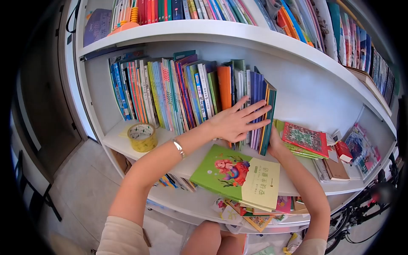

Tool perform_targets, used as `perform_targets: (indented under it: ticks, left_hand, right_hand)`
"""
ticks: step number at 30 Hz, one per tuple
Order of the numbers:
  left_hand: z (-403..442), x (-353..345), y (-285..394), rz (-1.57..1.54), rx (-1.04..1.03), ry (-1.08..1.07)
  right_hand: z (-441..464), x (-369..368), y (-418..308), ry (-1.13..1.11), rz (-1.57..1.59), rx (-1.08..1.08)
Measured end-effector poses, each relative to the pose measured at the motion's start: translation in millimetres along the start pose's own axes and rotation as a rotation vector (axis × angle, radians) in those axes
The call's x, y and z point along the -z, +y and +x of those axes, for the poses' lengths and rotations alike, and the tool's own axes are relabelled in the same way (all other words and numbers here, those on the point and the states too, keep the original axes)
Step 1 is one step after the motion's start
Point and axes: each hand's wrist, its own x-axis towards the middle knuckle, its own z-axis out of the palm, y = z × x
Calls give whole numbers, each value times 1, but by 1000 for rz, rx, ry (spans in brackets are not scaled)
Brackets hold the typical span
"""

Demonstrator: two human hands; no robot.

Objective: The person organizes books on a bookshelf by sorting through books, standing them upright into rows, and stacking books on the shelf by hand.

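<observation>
My left hand (240, 122) spreads its fingers flat across the spines at the right end of a row of upright books (170, 93). A dark green book (268, 114) closes off that row. Against its outer side rests my right hand (276, 143); its fingers are mostly hidden behind the book. Below both hands a green and cream book (236, 176) with a mermaid picture lies flat, jutting over the shelf's front edge. A roll of yellow tape (142, 137) stands left of my left forearm.
Right of the row, a stack of books with a red cover (304, 140) lies on the white shelf (178, 163). More books (204, 9) fill the shelf above. Loose books and papers (259, 221) sit below. A bicycle (348, 216) stands at the lower right.
</observation>
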Motion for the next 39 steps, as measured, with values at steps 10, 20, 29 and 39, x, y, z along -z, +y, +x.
perform_targets:
  ticks: [10,20,29,39]
  left_hand:
    - [0,-14,-7,167,-145,102]
    - [-28,9,-37,196,-429,-3]
    - [-89,43,-50,-40,134,123]
    - [-60,43,-50,120,97,-25]
  right_hand:
    - [-2,5,4,-41,48,-4]
    - [-10,20,-13,311,-865,403]
    - [-23,7,-6,187,-1198,512]
    - [-29,-1,-11,263,-1170,419]
